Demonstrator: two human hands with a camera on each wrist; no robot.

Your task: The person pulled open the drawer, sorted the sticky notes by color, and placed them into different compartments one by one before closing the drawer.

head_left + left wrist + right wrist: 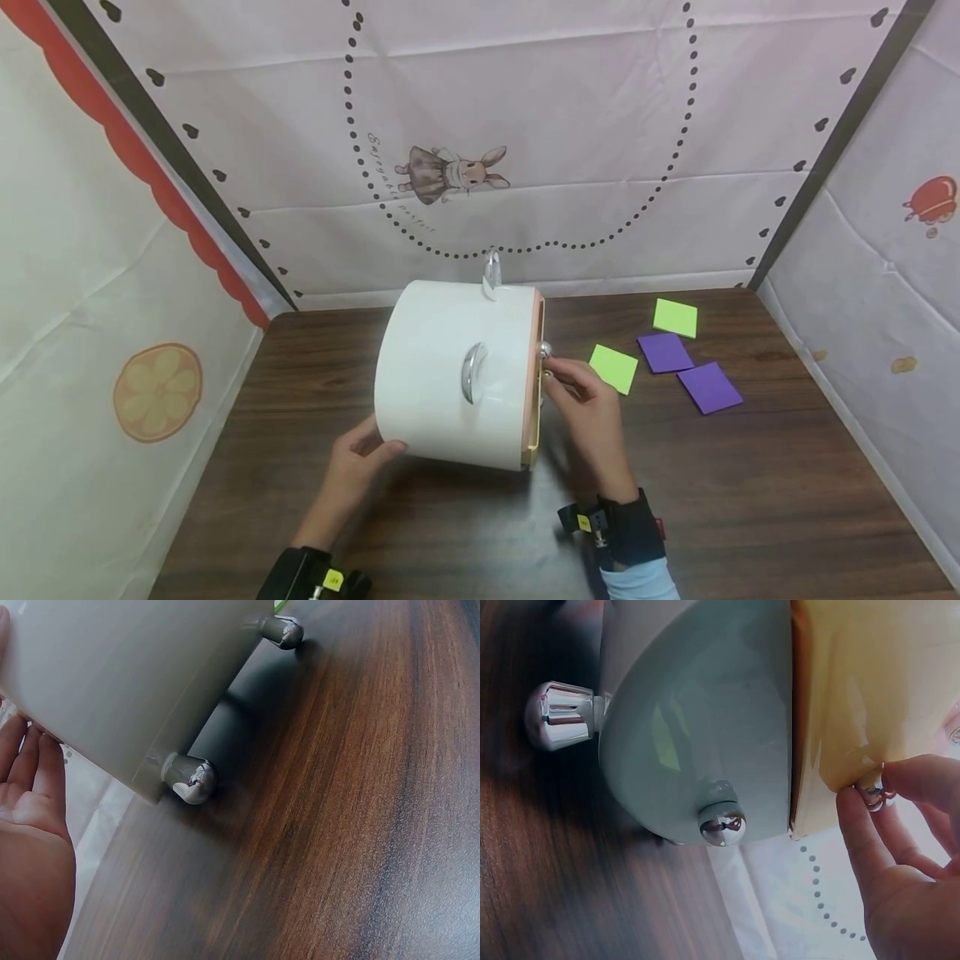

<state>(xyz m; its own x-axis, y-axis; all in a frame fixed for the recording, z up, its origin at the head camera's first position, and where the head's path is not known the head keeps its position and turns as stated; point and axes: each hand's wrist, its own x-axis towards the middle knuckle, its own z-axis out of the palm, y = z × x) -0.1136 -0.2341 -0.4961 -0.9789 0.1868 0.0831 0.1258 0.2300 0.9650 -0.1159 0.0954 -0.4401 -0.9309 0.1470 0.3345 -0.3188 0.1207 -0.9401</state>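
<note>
A white box (435,375) with silver handles stands mid-table, its front turned to the right. In the right wrist view the front shows a grey-green panel (705,727) with a round silver knob (724,823), beside a yellow panel (870,690). My right hand (596,417) pinches the small silver knob (873,796) on the yellow panel between thumb and finger. At the box's near left corner, my left hand (351,471) holds the edge, thumb on the near side and fingers against the back. Silver feet (191,780) show under the box in the left wrist view.
Two green paper squares (676,318) and two purple squares (710,388) lie right of the box on the brown wooden table (787,492). Printed white cloth walls (585,125) stand behind and on both sides.
</note>
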